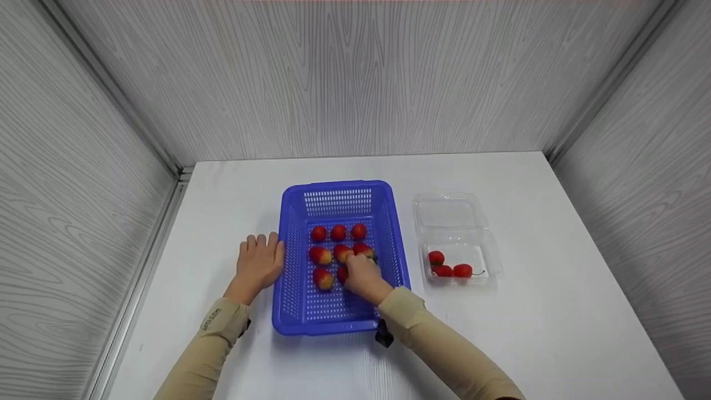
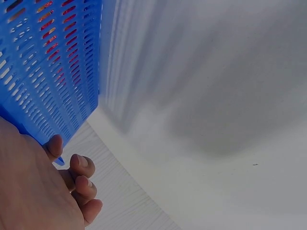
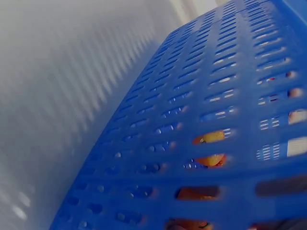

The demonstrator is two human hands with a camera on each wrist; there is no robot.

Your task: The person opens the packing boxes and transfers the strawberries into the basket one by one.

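A blue slotted basket [image 1: 338, 185] stands mid-table and holds several red strawberries [image 1: 338, 232] in rows. My right hand [image 1: 361, 272] reaches into it from the near side. Its fingers curl down over a strawberry [image 1: 343, 273] in the front row, which is mostly hidden under them. My left hand [image 1: 260, 261] lies flat on the table with its fingers against the basket's left wall. In the left wrist view, that hand [image 2: 76, 177] sits beside the blue wall [image 2: 48, 67]. The right wrist view shows only the basket's wall [image 3: 192, 96], with orange-red fruit [image 3: 211, 160] behind its slots.
A clear plastic clamshell box [image 1: 458, 214] lies open to the right of the basket, with three small red fruits [image 1: 442, 270] in its near half. Grey panelled walls close in the white table [image 1: 500, 344] at the back and on both sides.
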